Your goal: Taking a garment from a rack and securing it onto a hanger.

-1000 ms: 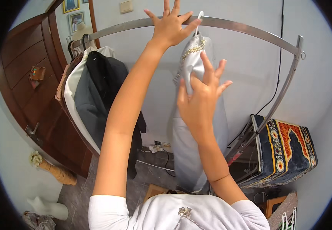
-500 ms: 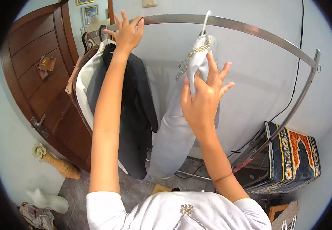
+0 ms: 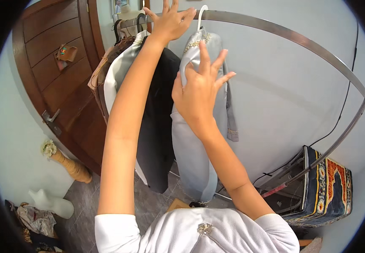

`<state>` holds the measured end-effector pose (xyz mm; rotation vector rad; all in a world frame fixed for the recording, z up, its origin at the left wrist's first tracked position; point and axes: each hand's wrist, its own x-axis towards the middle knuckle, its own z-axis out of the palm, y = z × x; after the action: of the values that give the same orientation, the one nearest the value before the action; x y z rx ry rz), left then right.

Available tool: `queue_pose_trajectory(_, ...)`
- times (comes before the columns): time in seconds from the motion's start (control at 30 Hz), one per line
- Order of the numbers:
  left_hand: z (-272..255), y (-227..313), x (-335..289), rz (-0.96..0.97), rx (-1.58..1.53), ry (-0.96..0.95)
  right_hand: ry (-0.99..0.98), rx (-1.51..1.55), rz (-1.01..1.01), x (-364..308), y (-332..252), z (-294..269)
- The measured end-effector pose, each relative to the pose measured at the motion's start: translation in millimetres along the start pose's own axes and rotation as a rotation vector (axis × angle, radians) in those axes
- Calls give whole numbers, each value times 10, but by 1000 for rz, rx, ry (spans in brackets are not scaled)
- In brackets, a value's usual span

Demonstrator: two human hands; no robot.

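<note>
A pale grey long gown [image 3: 197,168] with a gold beaded neckline hangs from a white hanger [image 3: 201,17] on the curved metal rail [image 3: 271,25]. My right hand [image 3: 197,95] is against the gown's upper front, open, with its fingers spread and the index finger bent. Up at the rail, my left hand [image 3: 170,25] is open too, fingers stretched apart, close to the white hanger's hook. Below the left hand hangs a black jacket [image 3: 159,126], partly hidden by my left forearm. Beside it are a white satin garment [image 3: 111,82] and several brown ones.
At the left stands a brown wooden door [image 3: 60,55]. A rope-wrapped vase [image 3: 70,164] with pale flowers leans near it, and a white mannequin torso [image 3: 53,204] lies on the floor. A patterned rug [image 3: 328,189] drapes over a frame at the right.
The gown and its hanger have slid left along the rail, nearer the black jacket, with my right hand moving along. My left hand is now close to the hanger. The view has shifted.
</note>
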<state>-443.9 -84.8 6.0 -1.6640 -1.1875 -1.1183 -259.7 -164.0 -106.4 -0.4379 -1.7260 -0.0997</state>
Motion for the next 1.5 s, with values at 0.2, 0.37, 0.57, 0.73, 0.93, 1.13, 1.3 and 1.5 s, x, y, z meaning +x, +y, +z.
queue_pose_trajectory(0.2, -591, 96, -373, -272, 915, -203, 0, 1, 65, -40, 178, 21)
queue_pose_trajectory(0.37, -1022, -11, -982, -601, 955, -235, 15, 33, 71, -92, 168, 139)
queue_pose_trajectory(0.57, -1006, -148, -1229, -444, 803, -248, 38, 80, 65, -54, 78, 305)
queue_pose_trajectory(0.73, -969, -143, -1269, -320, 823, -149, 13, 145, 42, 17, -70, 536)
queue_pose_trajectory(0.93, -942, -148, -1264, -250, 794, -48, 3, 240, -17, 107, -227, 916)
queue_pose_trajectory(1.13, -922, -242, -1256, -214, 743, 33, -66, 337, -4, 202, -407, 1246)
queue_pose_trajectory(1.3, -943, -299, -1277, -269, 608, 4, -34, 395, -4, 246, -451, 1385)
queue_pose_trajectory(1.5, -973, -210, -1381, -352, 580, 7, -125, 305, 42, 110, -331, 1286)
